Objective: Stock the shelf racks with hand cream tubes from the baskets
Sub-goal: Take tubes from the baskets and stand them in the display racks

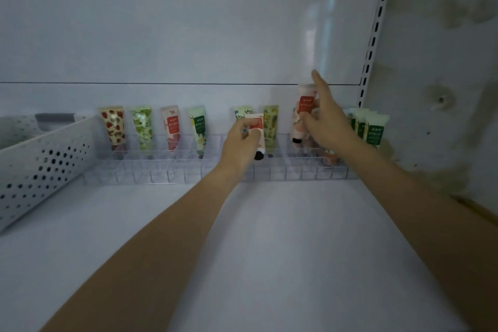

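The left hand (pixel 241 140) grips a tube (pixel 257 133), cap down, long axis nearly upright. The clear rack (pixel 172 170) lies just below it. The right hand (pixel 323 118) holds several tubes (pixel 305 105).

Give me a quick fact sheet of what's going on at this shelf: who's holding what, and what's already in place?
setting: white shelf with a clear divided rack along the back wall
left hand: holds a red-label tube, black cap down, over the rack
right hand: grips several red-label tubes, index finger raised
already standing: strawberry tube, green-leaf tube, more to their right
far right: cluster of green-label tubes
basket: perforated, grey, at left; contents not visible
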`<state>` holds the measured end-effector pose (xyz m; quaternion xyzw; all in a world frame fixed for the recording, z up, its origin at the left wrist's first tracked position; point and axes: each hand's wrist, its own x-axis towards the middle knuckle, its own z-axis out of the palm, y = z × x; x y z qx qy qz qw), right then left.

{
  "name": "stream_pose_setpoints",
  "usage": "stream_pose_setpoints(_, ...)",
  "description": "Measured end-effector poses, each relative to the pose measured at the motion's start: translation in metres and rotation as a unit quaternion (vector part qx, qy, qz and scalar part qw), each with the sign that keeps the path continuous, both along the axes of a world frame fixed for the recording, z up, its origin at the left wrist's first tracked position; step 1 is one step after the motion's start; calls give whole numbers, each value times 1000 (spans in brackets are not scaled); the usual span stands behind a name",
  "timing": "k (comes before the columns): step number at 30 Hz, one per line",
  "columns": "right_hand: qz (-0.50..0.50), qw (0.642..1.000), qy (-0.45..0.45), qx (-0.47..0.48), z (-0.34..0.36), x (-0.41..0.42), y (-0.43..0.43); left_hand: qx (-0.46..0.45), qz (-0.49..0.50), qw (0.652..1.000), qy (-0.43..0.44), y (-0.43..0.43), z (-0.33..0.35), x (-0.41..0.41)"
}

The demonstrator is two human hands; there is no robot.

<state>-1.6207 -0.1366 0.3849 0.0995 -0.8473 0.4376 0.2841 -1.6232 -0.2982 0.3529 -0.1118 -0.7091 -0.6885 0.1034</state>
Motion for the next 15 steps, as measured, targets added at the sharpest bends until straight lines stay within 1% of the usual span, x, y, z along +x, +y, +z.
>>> stream_pose_setpoints(3,-14,997,-1,77,-6,-4,-8,-3,-5,1000,2,-4,-4,1)
stream_pose_setpoints(7,-51,996,20,68,-13,-13,-4,-3,3,1000,-6,-10,-6,0)
stream_pose_setpoints(10,-43,995,-13,89,-20,-15,-1,0,8,1000,-8,-10,-7,2)
stream_pose_setpoints(12,-41,990,-44,126,-27,-13,-3,2,8,1000,-6,-10,-7,4)
stream_pose_setpoints(15,-84,974,-46,206,-33,-10,-7,9,9,1000,-9,-11,-7,4)
